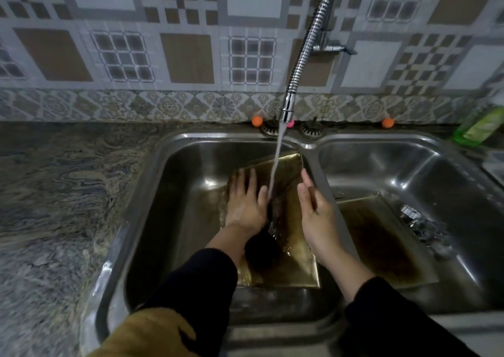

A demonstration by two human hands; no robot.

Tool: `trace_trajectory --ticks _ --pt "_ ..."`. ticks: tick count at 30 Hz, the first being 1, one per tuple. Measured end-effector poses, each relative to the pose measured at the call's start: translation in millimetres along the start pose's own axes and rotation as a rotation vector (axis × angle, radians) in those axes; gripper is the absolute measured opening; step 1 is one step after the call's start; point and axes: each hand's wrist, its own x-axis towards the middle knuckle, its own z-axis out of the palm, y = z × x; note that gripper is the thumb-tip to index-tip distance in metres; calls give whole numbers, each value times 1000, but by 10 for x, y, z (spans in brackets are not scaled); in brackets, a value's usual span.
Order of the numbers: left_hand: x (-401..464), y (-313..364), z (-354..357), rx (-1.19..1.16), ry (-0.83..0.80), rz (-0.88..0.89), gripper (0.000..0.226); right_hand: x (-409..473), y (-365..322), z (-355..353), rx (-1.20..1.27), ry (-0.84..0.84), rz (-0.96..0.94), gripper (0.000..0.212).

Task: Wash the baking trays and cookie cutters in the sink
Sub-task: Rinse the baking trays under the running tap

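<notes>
From the head view, a double steel sink [152, 193] fills the scene, and everything sits around its flexible faucet [305, 54], which pours a stream of water [275, 166] into the left basin. Straight under that stream a gold baking tray [297, 258] leans tilted in the left basin, its far edge raised toward the divider. The left hand [245, 201] lies flat on the tray just left of the stream, fingers straight and spread, pressing rather than clasping. The right hand [316, 206] stands just right of the stream, fingers straight and together, edge-on along the tray's right side; whether it touches the tray I cannot tell. Right of the faucet, in the other basin, a second baking tray [381, 236] lies flat with dark residue, and metal cookie cutters [422, 226] sit just beside its right edge. Farther right of the faucet, a green bottle [480, 127] stands on the counter.
</notes>
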Motion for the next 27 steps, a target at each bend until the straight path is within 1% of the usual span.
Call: trace_trajectory --ticks 1,3,5,8,9,10,12,13,14,15,17,18,20,22,24,27 --pt "-33 -6 -15 -1 14 -44 63 -17 -20 -14 4 4 -19 50" --pt "-120 31 -43 16 56 -58 65 -43 -48 -17 19 3 -57 47" --pt "-216 105 -60 33 84 -29 63 -50 -69 11 40 40 -92 45" --pt "-346 165 -55 109 47 47 61 -19 -106 56 71 113 -122 44" --pt "-383 149 -83 139 80 72 60 8 -110 55 78 133 -122 44" --pt "-411 112 -141 169 150 95 57 30 -123 43 85 148 -125 45" --pt "-459 11 -293 208 339 97 52 74 -150 5 130 168 -130 45" --pt "-474 -39 -360 178 416 74 52 95 -166 -8 162 171 -130 45" --pt "-484 -76 -420 110 451 56 55 101 -193 -13 187 163 -122 45" --pt "-479 -98 -467 -11 442 49 58 99 -214 -6 196 142 -114 45" --pt "-481 -97 -553 -300 371 33 65 77 -249 27 184 100 -125 46" --pt "-478 -103 -586 -387 366 21 66 60 -267 45 181 97 -137 46" --pt "-466 -138 -636 -409 370 6 62 42 -268 72 186 99 -143 46" --pt "-453 -193 -662 -434 307 21 59 27 -263 86 186 85 -132 46" --pt "-435 -230 -673 -530 262 9 55 22 -247 89 174 68 -132 46" --pt "-420 -240 -714 -644 308 0 49 32 -207 84 131 82 -143 47"
